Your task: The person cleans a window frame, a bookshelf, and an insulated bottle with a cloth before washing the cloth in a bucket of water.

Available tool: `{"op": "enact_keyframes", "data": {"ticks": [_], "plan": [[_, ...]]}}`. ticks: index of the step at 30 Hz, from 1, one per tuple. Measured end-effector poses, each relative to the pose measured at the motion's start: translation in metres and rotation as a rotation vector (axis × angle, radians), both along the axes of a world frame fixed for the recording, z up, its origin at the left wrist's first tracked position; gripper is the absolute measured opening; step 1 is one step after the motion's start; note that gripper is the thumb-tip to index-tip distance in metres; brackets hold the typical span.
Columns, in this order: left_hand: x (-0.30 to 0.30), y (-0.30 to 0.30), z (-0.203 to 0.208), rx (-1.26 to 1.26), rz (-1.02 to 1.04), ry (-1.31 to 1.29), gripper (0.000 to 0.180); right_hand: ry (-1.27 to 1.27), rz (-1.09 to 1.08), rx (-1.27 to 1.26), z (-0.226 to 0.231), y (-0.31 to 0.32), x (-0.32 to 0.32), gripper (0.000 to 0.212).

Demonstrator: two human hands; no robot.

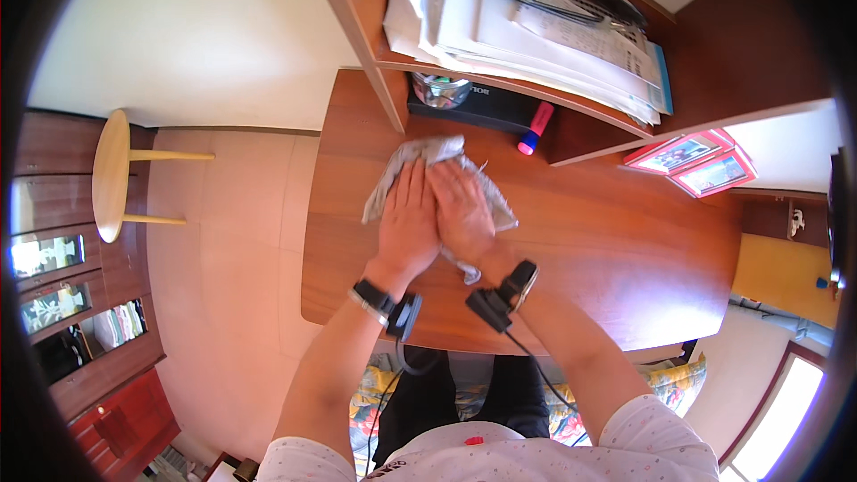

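Both my hands lie flat, side by side, on a crumpled light grey cloth near the left part of a brown wooden desk. My left hand presses on the cloth with its fingers stretched out and pointing away from me. Close against it, my right hand rests on the same cloth, fingers also extended. Edges of the cloth show beyond the fingertips, and one corner hangs out below the right palm. Neither hand grips it. Each wrist wears a dark strap with a small black device and a cable.
Above the desk's back edge, a wooden shelf holds stacked papers. Beneath it sit a jar, a black box and a pink-and-blue tube. Red-framed photos stand at the back right. A round stool is at far left.
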State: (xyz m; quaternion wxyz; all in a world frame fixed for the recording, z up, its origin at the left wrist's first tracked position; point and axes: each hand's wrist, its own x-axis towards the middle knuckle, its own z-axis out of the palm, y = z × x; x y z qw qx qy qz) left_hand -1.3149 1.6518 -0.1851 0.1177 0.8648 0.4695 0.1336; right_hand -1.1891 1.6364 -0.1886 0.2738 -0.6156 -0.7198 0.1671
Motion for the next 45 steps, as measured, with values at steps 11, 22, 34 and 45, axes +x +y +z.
{"op": "enact_keyframes", "data": {"ticks": [11, 22, 34, 45], "plan": [[-0.088, 0.055, 0.006, -0.041, 0.049, 0.092, 0.066, 0.05, 0.095, -0.145, -0.007, 0.065, -0.097, 0.055], [-0.091, 0.156, -0.021, 0.123, -0.088, 0.064, 0.064, 0.214, -0.136, -0.089, -0.01, 0.156, -0.102, 0.052], [-0.136, 0.023, -0.006, -0.08, 0.056, -0.002, 0.06, -0.287, 0.215, -0.073, -0.002, 0.044, -0.128, 0.053], [-0.109, -0.183, 0.001, -0.202, 0.22, 0.311, 0.07, -0.003, 0.497, -0.096, 0.012, -0.129, -0.089, 0.051]]}}
